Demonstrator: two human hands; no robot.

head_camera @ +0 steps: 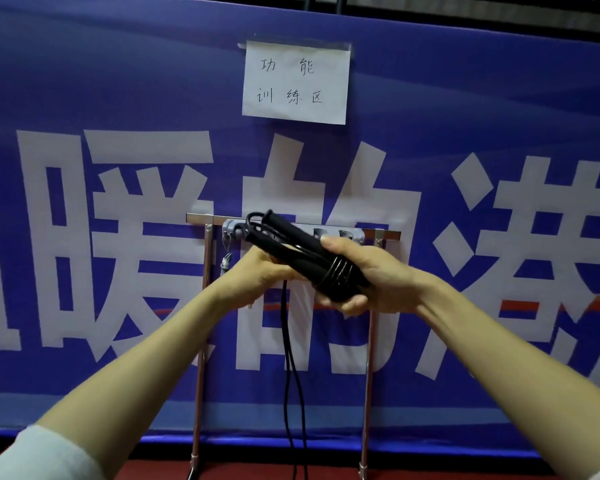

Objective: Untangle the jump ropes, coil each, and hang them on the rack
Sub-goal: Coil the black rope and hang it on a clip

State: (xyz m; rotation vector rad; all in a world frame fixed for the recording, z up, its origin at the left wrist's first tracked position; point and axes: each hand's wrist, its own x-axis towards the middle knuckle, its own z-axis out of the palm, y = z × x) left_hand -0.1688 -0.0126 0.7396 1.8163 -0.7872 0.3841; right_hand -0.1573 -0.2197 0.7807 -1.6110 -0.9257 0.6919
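Blue banner (118, 81) fills the frame; a metal rack (205, 289) stands at centre, with open space on either side. The right hand (361, 271) and left hand (262, 270) grip the black jump rope (291, 244) before its top bar, cord wound round paired handles, strands hanging.

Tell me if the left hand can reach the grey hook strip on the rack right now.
Probably yes. The left hand sits just below the grey hook strip, with only the black jump rope it grips between them. The right hand grips it too; depth is hard to judge.
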